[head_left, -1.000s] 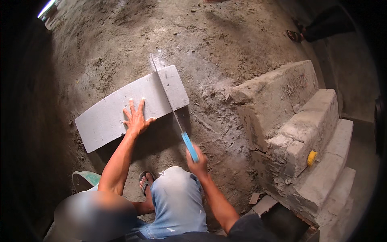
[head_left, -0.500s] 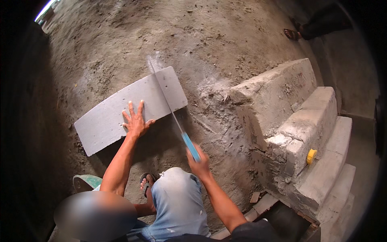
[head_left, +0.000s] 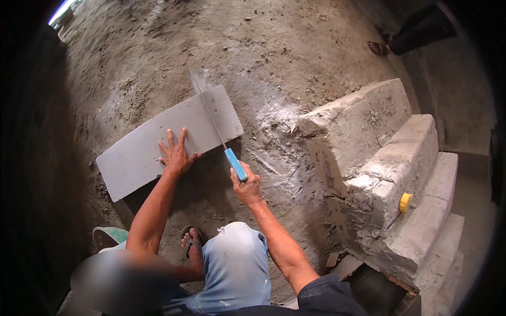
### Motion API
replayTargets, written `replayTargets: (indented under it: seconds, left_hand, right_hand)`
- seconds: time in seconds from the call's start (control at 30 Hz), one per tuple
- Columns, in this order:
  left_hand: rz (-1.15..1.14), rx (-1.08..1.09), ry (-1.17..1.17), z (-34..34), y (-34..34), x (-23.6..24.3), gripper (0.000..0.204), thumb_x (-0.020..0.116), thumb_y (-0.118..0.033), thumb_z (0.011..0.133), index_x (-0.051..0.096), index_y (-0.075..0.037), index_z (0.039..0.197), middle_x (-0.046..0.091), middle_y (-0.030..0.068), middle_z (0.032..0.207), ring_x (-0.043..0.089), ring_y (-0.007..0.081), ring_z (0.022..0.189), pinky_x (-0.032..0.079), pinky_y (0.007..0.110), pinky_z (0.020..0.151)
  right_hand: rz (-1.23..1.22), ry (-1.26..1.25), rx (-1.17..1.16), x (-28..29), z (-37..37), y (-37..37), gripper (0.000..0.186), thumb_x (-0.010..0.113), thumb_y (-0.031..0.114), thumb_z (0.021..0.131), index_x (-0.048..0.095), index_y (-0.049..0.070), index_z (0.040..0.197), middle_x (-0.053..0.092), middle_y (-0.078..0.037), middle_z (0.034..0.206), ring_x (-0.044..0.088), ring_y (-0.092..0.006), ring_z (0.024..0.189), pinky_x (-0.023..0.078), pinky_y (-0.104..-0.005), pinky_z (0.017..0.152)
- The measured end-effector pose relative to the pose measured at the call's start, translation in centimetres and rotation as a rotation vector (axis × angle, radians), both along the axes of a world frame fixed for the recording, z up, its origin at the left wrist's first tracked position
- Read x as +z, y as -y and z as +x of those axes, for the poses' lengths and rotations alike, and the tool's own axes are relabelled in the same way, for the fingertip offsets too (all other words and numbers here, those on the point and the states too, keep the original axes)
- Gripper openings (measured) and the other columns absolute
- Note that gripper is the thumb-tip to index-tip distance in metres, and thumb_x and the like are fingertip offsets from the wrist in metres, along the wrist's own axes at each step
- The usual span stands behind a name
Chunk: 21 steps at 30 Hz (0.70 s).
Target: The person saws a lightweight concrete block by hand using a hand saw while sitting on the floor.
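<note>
Beyond block (head_left: 138, 154) edge: open ground (head_left: 153, 58) | left fingers (head_left: 182, 138) spread | right fingers (head_left: 253, 179) grip saw handle (head_left: 234, 162)

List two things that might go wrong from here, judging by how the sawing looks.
First, the bare left hand is spread on the long pale grey rectangular block, near the blue-handled thin metal saw; a slip might cut that hand.

Second, the block lies on bumpy brown ground, so it could rock under the saw.

The block (head_left: 142, 157) looks matt; saw blade (head_left: 212, 119), metal; floor (head_left: 284, 52), rough.
</note>
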<state>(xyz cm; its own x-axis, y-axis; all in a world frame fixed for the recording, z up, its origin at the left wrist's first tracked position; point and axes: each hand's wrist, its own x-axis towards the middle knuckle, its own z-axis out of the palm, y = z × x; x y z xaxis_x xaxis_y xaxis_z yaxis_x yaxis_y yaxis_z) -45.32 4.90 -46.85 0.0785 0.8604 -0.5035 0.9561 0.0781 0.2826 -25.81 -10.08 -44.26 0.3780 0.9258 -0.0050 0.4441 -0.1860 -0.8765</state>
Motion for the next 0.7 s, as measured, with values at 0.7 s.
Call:
replayTargets:
  seconds: [0.7]
  left_hand:
    - [-0.086,0.047,-0.065,1.7,5.6,0.1,0.091,0.063,-0.061,0.085,0.01,-0.04,0.157,-0.014,0.0142,0.164,-0.009,0.0617,0.141,0.016,0.085,0.098]
  right_hand:
    - [0.038,-0.046,-0.093,0.3,-4.4,12.6,0.04,0.067,0.013,0.092,0.056,-0.005,0.126,0.067,-0.025,0.114,0.07,-0.036,0.1,0.057,-0.0394,0.08]
